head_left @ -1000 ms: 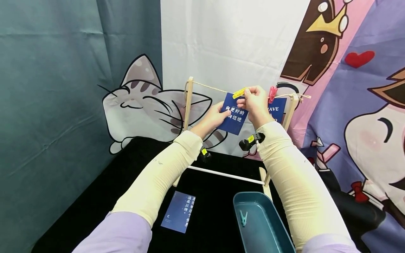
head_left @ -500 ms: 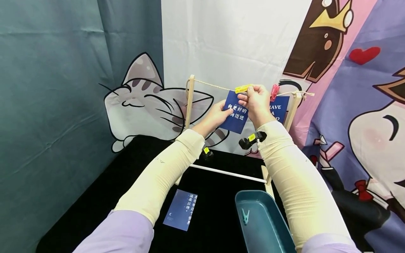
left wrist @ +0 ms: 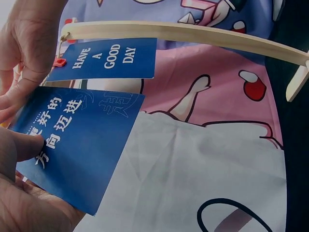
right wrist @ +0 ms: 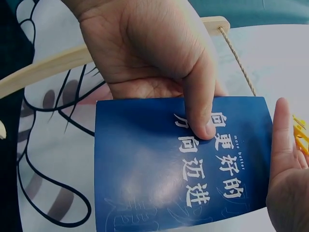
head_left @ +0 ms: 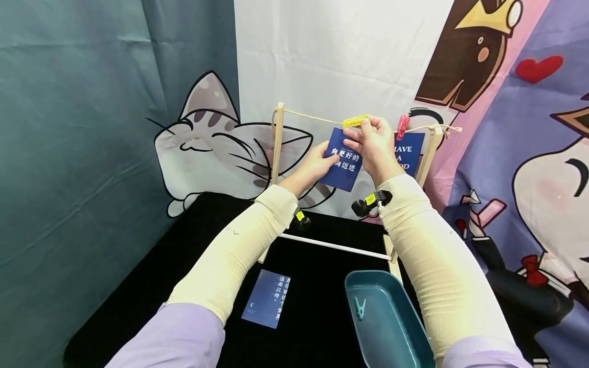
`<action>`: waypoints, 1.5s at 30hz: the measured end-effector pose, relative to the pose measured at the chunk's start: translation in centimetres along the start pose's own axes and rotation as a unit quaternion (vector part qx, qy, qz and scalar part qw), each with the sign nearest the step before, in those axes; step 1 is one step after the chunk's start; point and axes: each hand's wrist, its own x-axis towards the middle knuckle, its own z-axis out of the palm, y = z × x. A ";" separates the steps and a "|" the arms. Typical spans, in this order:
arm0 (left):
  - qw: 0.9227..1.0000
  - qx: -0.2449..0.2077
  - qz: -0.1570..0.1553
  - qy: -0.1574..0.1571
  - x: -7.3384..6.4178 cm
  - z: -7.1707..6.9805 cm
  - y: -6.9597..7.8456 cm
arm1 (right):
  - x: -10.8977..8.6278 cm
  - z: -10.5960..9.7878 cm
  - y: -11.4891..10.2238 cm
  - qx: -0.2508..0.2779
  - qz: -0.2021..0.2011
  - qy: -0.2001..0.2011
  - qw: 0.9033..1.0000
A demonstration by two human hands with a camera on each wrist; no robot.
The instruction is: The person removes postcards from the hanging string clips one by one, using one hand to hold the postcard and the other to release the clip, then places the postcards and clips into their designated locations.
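Note:
A blue card with white Chinese characters [head_left: 339, 176] is pinched between the thumb and fingers of my left hand [head_left: 314, 167], just below the rope [head_left: 313, 117]. My right hand [head_left: 378, 151] pinches a yellow clothespin [head_left: 354, 121] at the rope, above the card's top edge. In the right wrist view, the left thumb [right wrist: 199, 113] lies across the card's face, and only part of the yellow clothespin [right wrist: 301, 135] shows. To the right, a red-pink clothespin [head_left: 403, 127] holds a second blue card [head_left: 409, 153] reading HAVE A GOOD DAY on the rope.
The rope spans a wooden frame [head_left: 278, 143] with a white lower bar [head_left: 336, 246]. Another blue card [head_left: 266, 299] lies on the black table [head_left: 313, 317]. At front right, a teal tray [head_left: 391, 327] contains a teal clothespin [head_left: 360, 308]. Printed cloth [head_left: 340, 56] hangs behind.
The yellow clothespin, in my right hand, has turned from slanted to nearly level and risen from over the card's top edge to above it. My left hand keeps its pinch on the card.

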 end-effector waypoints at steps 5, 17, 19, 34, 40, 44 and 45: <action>1.000 0.014 -0.011 -0.005 -0.4 -0.6 -0.4 | -0.6 -0.4 0.5 -0.003 -0.016 -0.024 1.000; 0.999 0.024 -0.043 -0.001 -2.1 -2.2 -1.9 | -2.8 -2.2 1.9 -0.036 -0.058 -0.044 0.997; 0.999 0.020 -0.047 0.000 -2.5 -2.4 -2.4 | -3.1 -2.8 2.4 -0.037 -0.052 -0.041 0.997; 0.998 -0.043 -0.042 -0.024 -6.5 -3.6 -4.4 | -6.9 -8.5 7.4 -0.034 -0.040 -0.089 0.995; 0.995 -0.069 -0.066 -0.028 -8.4 -4.2 -5.4 | -8.5 -11.1 8.8 -0.058 -0.021 -0.109 0.992; 0.994 -0.069 -0.073 -0.034 -9.7 -4.5 -6.4 | -9.5 -12.5 9.7 -0.060 -0.007 -0.120 0.991; 0.994 -0.067 -0.076 -0.036 -10.0 -4.6 -6.6 | -9.8 -12.8 9.9 -0.062 -0.002 -0.122 0.991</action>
